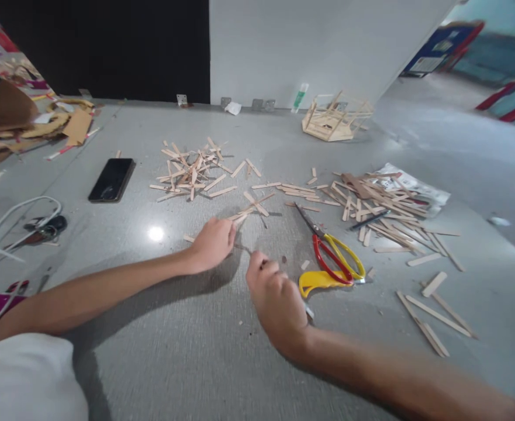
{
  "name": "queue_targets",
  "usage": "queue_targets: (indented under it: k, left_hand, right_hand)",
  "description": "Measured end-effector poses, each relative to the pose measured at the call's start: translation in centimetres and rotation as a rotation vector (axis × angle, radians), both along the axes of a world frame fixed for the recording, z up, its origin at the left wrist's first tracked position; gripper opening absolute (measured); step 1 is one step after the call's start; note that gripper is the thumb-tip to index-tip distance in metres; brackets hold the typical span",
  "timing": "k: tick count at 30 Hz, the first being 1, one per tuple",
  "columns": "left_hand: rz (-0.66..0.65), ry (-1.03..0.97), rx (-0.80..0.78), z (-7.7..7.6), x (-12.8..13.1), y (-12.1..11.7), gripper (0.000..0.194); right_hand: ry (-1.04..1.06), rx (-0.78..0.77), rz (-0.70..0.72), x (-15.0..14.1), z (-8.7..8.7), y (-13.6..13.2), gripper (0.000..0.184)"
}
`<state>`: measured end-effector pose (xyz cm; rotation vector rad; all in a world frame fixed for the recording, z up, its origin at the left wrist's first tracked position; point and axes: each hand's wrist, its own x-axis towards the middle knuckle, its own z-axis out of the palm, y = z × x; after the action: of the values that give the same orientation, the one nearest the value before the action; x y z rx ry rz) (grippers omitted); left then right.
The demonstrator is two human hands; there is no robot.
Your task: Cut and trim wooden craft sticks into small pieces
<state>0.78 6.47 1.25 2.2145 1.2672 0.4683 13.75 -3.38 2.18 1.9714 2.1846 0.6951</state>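
My left hand is closed on a few thin wooden craft sticks, whose far ends fan out past its fingertips. Close beside it, my right hand is curled into a grip. A thin dark tip shows between the two hands, and a pale grey end pokes out under the right palm; the rest of that object is hidden. Just right of this hand lie scissors with one red and one yellow handle, overlapping a yellow-handled tool.
Loose craft sticks form a pile ahead and a bigger one at right. Behind stand a stick-built frame and a glue stick. A phone and white cables lie at left.
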Motion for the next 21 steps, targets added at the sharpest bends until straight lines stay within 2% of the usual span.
queue_targets:
  k: [4, 7, 9, 12, 15, 18, 21]
  left_hand:
    - [-0.033, -0.061, -0.033, 1.3, -0.4, 0.4, 0.036]
    - [-0.049, -0.246, -0.208, 3.1, -0.7, -0.4, 0.038]
    - [-0.091, -0.356, -0.303, 4.5, -0.9, -1.2, 0.039]
    - [-0.135, -0.485, -0.382, 6.4, -1.2, -2.6, 0.041]
    - [-0.172, -0.495, -0.424, 7.8, -1.2, -4.0, 0.040]
    - [-0.232, -0.454, -0.470, 8.7, -1.2, -5.3, 0.040]
    - [-0.302, -0.403, -0.519, 9.3, -1.2, -6.1, 0.043]
  right_hand:
    - [0.038, -0.058, -0.028, 0.5, 0.5, -0.3, 0.027]
    - [0.082, -0.057, -0.010, 2.4, 1.5, 0.8, 0.025]
    - [0.183, -0.029, -0.001, 4.1, 2.4, 1.4, 0.022]
    - [0.609, 0.098, 0.080, 6.3, 4.2, 1.5, 0.019]
    - [1.129, 0.163, 0.109, 7.2, 6.0, 0.6, 0.021]
    - [1.542, 0.054, 0.129, 7.1, 7.4, -0.5, 0.026]
    - [1.739, -0.149, 0.150, 6.8, 8.0, -1.1, 0.029]
